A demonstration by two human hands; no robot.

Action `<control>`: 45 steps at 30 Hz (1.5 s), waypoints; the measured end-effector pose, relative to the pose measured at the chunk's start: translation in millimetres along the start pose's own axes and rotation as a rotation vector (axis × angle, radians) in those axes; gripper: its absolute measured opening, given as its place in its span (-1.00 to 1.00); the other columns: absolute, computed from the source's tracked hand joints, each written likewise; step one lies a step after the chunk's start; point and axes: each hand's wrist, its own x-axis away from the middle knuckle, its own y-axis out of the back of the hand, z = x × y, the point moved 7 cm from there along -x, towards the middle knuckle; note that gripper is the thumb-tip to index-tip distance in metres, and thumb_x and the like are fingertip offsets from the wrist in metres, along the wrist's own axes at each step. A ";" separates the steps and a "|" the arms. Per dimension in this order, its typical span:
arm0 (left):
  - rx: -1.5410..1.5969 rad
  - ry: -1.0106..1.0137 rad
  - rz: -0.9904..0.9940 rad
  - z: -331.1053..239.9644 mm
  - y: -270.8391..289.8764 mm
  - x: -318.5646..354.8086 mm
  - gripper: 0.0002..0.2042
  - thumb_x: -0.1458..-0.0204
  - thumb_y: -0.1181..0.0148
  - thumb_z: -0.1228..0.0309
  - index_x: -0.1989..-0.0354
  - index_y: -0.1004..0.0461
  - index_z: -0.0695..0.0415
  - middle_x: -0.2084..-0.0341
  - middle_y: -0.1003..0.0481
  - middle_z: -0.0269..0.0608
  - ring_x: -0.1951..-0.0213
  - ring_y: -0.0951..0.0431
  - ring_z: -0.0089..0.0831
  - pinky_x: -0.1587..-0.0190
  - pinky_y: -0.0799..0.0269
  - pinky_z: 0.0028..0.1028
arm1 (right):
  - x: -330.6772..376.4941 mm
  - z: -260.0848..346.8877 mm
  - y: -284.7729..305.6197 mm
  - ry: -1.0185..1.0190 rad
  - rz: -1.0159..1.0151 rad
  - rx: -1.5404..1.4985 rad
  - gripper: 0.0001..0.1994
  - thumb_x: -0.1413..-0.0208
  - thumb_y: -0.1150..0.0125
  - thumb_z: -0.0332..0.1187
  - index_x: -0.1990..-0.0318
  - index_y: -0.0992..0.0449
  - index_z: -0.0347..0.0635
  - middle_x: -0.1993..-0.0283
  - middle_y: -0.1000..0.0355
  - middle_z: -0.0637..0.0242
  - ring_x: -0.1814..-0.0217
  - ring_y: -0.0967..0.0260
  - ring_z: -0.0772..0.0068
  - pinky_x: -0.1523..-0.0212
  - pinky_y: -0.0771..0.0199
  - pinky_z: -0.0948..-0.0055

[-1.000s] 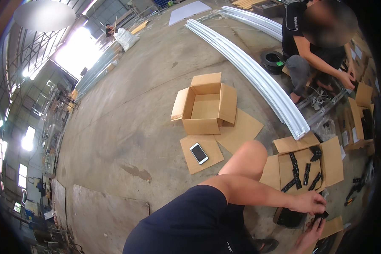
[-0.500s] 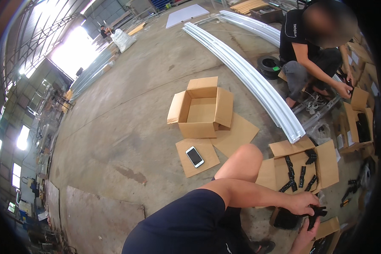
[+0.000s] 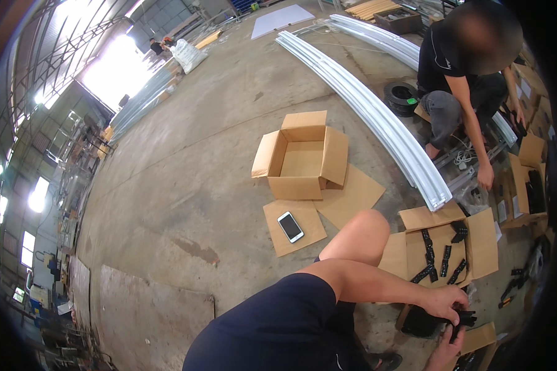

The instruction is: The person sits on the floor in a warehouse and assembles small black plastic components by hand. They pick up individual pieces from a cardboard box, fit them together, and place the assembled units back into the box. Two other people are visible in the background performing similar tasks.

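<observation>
Concrete workshop floor; left hand [image 3: 444, 301] and right hand [image 3: 440, 347] grips clamped on black bracket [image 3: 463, 318] between them.

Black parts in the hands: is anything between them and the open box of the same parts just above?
Nothing visible. The left hand and right hand hold a black part just below the open box; only bare cardboard lies between.

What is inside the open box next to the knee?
The open box beside the knee holds loose black parts lying on its cardboard bottom. The near end is hidden behind the left hand, so anything there cannot be seen.
</observation>
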 end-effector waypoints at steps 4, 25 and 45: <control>-0.024 -0.083 -0.016 7.7 0.7 -0.1 -0.62 0.22 -0.51 0.41 0.21 -0.60 0.31 0.37 -0.53 -0.03 0.29 -0.56 -0.12 0.26 -0.48 -0.26 | -2.3 7.7 -6.2 0.028 0.033 0.001 -0.57 -0.27 -0.32 -0.15 -0.06 -0.55 -0.38 0.12 -0.57 -0.06 0.12 -0.47 0.14 0.01 -0.47 0.21; 0.203 0.097 -0.001 13.1 0.5 -4.0 -0.55 0.21 -0.51 0.45 0.08 -0.59 0.33 0.28 -0.53 -0.06 0.19 -0.56 -0.23 0.14 -0.47 -0.31 | 7.0 13.4 0.8 -0.075 -0.038 -0.151 -0.58 -0.27 -0.29 -0.25 -0.15 -0.52 -0.38 0.18 -0.59 0.07 0.23 -0.52 0.31 0.16 -0.55 0.32; -0.012 -0.001 -0.002 -9.5 1.3 4.2 -0.62 0.22 -0.52 0.39 0.18 -0.66 0.27 0.45 -0.52 -0.06 0.29 -0.54 -0.20 0.23 -0.44 -0.29 | 12.3 -21.9 -13.6 0.098 -0.010 -0.036 -0.55 -0.38 -0.13 -0.33 -0.29 -0.36 -0.46 -0.19 -0.47 0.01 -0.18 -0.40 0.28 -0.24 -0.35 0.35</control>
